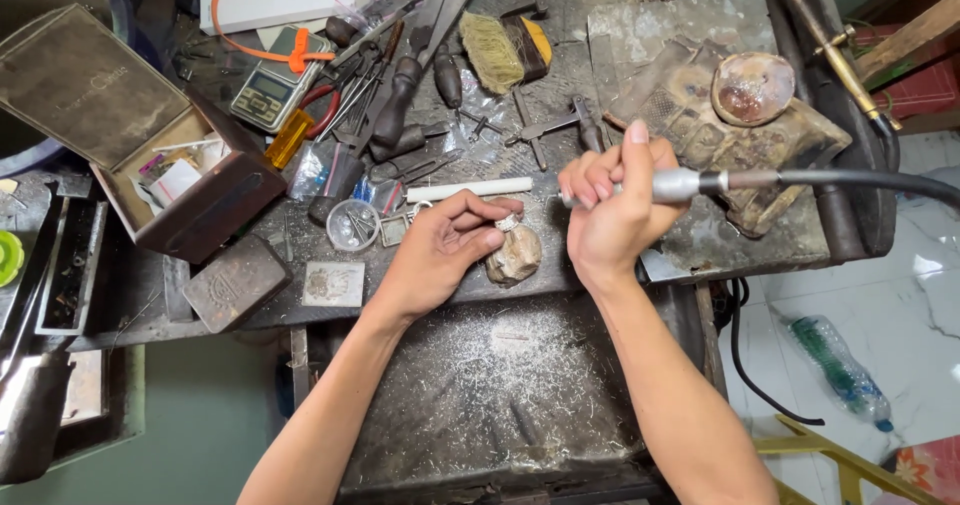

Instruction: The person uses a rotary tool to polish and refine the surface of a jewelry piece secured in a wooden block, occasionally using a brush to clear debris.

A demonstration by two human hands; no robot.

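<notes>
My left hand [450, 240] pinches the ring [507, 223] on the peg [515, 255], right hand [615, 205] gripping the grinder [690, 184]; filings [500, 365] everywhere already, so I'd guess well underway.

Filing tray [500, 405] lies open below; tool heap [400, 105] and box [150, 155] crowd the bench

Open brown box [150, 155] at far left, pocket scale [272, 87] beyond it, small clear dish [353, 225], white rod [470, 189], bristle brush [503, 50] far centre, shallow crucible bowl [752, 88] at far right, plastic bottle [838, 370] on floor near right
</notes>
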